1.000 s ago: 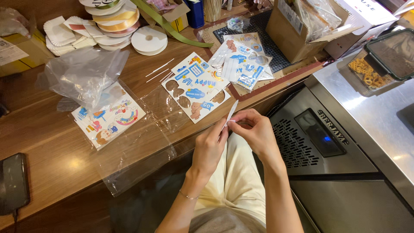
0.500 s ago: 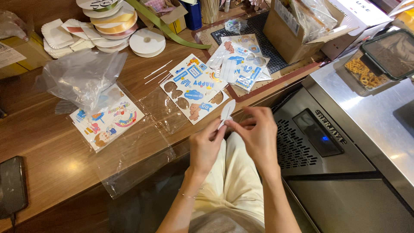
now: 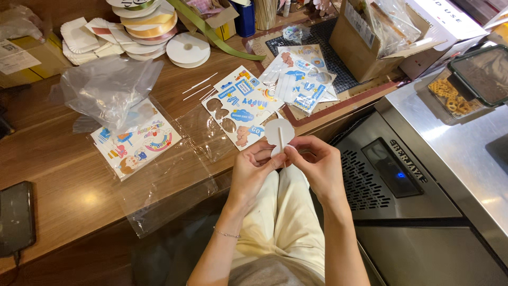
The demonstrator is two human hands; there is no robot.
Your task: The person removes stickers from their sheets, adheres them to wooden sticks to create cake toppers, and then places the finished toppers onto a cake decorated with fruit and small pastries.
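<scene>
My left hand and my right hand meet over my lap, just off the wooden counter's front edge. Together they pinch a small white cut-out with a thin white stick running down its back. Its white back faces me, so the printed side is hidden. Directly beyond it on the counter lies a sticker sheet with blue and brown cartoon shapes.
Clear plastic sleeves, another printed sheet and a crumpled bag lie to the left. Ribbon spools, loose white sticks, more sheets on a cutting mat, a cardboard box. A steel appliance stands right; a phone left.
The white cut-out has been turned from edge-on to flat, its white back and stick now facing me. Both hands have stayed close together at the counter edge.
</scene>
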